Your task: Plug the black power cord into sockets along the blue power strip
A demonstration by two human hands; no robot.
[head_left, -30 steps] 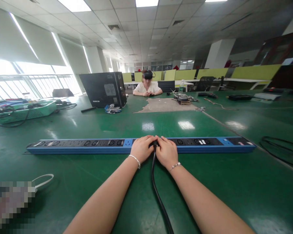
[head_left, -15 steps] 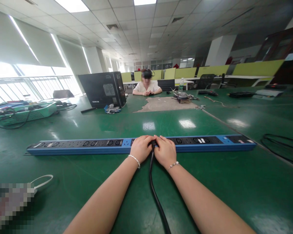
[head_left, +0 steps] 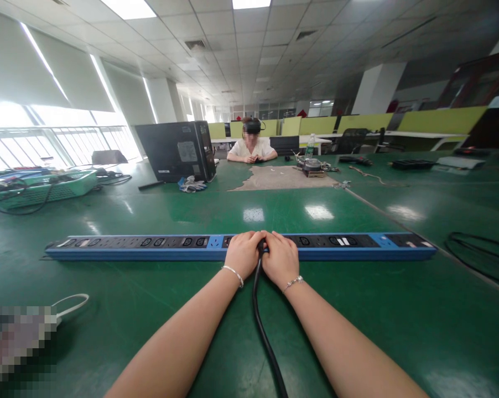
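Note:
A long blue power strip (head_left: 129, 254) with black sockets lies across the green table. At its middle, my left hand (head_left: 242, 255) and my right hand (head_left: 281, 258) meet, fingers closed around the plug end of a thick black cable (head_left: 258, 309). The plug itself is mostly hidden between the fingers, over the strip's sockets. From there the cable runs down between my forearms to the bottom edge of the view.
Beyond the strip stand a black computer case (head_left: 172, 152) and gloves (head_left: 192, 184). A green basket (head_left: 67, 188) holds cables at left. Coiled black cable (head_left: 482, 254) lies at right; a blurred object (head_left: 17, 342) at lower left. A person (head_left: 251, 145) sits opposite.
Both hands stay at the plug with nearly the same grip. The cable below them has shifted slightly left.

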